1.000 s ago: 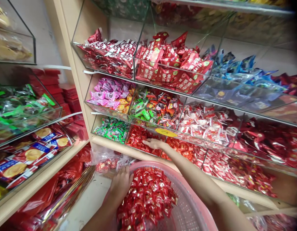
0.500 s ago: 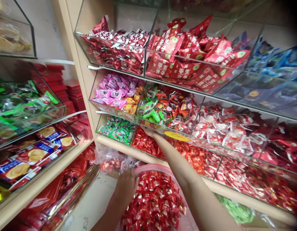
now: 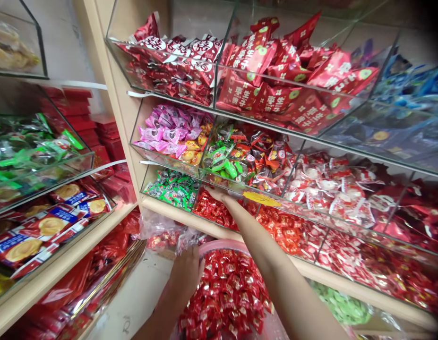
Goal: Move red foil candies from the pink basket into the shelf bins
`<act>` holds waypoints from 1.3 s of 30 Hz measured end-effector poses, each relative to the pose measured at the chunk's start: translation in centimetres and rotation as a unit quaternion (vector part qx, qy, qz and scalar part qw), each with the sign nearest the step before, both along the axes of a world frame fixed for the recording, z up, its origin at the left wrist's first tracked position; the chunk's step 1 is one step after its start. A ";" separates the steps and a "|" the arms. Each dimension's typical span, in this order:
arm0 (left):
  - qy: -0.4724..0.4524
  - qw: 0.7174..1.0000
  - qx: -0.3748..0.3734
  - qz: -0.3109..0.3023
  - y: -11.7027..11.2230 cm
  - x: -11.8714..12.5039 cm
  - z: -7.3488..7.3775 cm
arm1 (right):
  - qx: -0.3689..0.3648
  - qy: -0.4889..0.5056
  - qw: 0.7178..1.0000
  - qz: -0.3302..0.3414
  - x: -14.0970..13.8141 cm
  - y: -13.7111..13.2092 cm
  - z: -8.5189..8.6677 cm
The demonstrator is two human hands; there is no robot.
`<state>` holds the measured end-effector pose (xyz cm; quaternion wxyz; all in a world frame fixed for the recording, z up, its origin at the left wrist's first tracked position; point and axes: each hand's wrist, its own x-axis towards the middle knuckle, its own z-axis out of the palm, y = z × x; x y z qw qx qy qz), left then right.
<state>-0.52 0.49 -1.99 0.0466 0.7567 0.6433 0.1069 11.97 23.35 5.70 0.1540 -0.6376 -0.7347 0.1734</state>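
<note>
Human hands, bare: two, one left and one right. Round pink plastic basket: one; its small, glossy red-wrapped sweets, too many to count. Flat yellow label: one. Clear-walled compartments, right-hand shelving: three upper, four middle, at least four lower.

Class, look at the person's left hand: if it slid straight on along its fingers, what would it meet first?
Probably the clear plastic bag just beyond the left hand's fingertips, though depth there is unclear; the wooden shelf edge lies behind.
</note>
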 end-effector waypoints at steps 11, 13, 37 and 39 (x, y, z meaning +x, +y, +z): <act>0.003 1.000 0.019 -0.006 -0.3 0.0 -0.3 | 0.007 -0.065 0.988 0.138 0.9 -2.9 0.5; 0.010 1.000 0.019 -0.004 -0.4 0.0 -0.4 | 0.021 -0.052 0.986 0.158 1.4 -3.7 0.4; 0.034 0.999 -0.003 0.005 -0.6 0.1 0.6 | 0.085 -0.004 0.996 0.018 7.3 -8.7 1.9; 0.036 0.999 0.001 0.005 -0.6 0.1 0.5 | 0.069 -0.015 0.998 -0.006 7.1 -9.1 2.2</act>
